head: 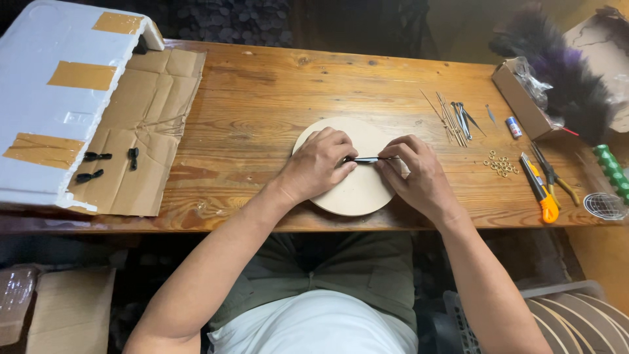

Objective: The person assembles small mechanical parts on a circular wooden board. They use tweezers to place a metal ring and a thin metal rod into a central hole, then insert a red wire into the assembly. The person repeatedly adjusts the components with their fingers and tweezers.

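head view: wooden table (275,98), person seated at near edge
left hand (319,164): fingers pinched shut on left end of a thin dark feather strip (364,159)
right hand (419,174): fingertips closed on strip's right end
strip: held flat over round pale disc (357,190), table centre
right of disc: thin sticks (449,118), small rings (501,164), orange utility knife (540,190)
far right: dark feather bundle (567,72)
left: flattened cardboard (141,131), white foam box (59,92)
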